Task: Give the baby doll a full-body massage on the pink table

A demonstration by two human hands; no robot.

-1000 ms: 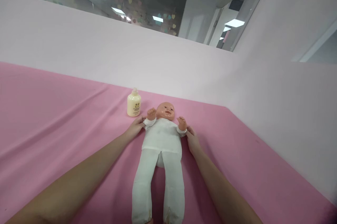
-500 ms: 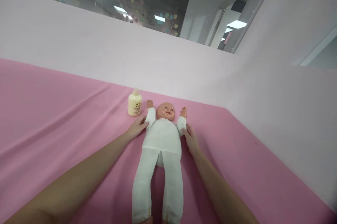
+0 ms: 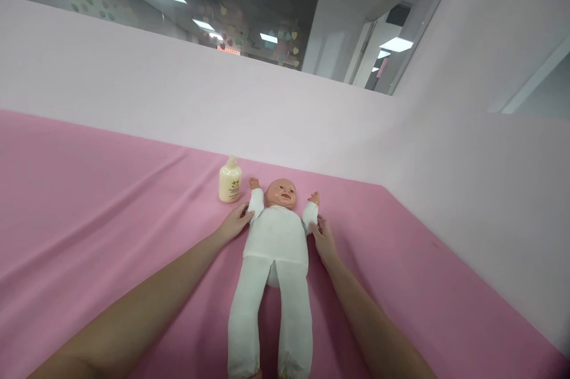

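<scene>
A baby doll (image 3: 276, 235) in a white cloth body lies on its back on the pink sheet (image 3: 146, 218), head toward the wall and both arms raised beside its head. My left hand (image 3: 236, 221) is closed on the doll's upper arm at the left, thumb on the white cloth. At the right, my right hand (image 3: 324, 240) grips the doll's other arm near the elbow, thumb in front and fingers behind. Just beyond my left hand stands a cream-coloured pump bottle (image 3: 230, 182) with dark print. The doll's feet are cut off by the lower edge.
A low white wall (image 3: 187, 91) runs behind the doll and meets another white wall (image 3: 481, 189) at the right. Above the back wall is a glass pane (image 3: 249, 10) with heart stickers and ceiling lights showing. Long creases cross the sheet at the left.
The whole view has shifted slightly, so doll and bottle appear a little lower. The doll's right-side forearm leans slightly more outward. Both hands keep hold of its arms.
</scene>
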